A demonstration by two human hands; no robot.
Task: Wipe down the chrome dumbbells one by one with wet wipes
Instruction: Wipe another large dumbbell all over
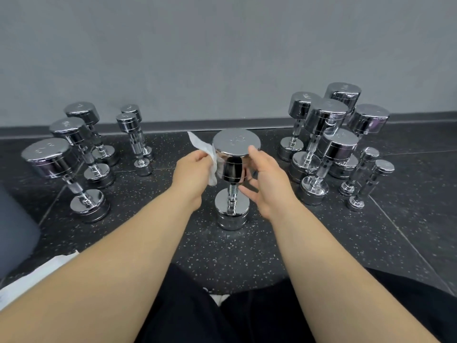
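Bare forearms (123, 256) lead out – left hand (195, 169) pinches crumpled wipe (213, 164) against glossy chrome dumbbell (233, 169), right hand (269, 186) splayed.

Both bare forearms reached forward from the near edge and converged toward the middle. The left hand (195, 169) was curled, pinching a white wipe (213, 169) against the left side of the upright dumbbell (235, 141). The right hand (267, 184) was spread at its right side, with the thumb up at the upper head's rim and the fingers nearly straight beneath it. Whether those fingers touched it was unclear.
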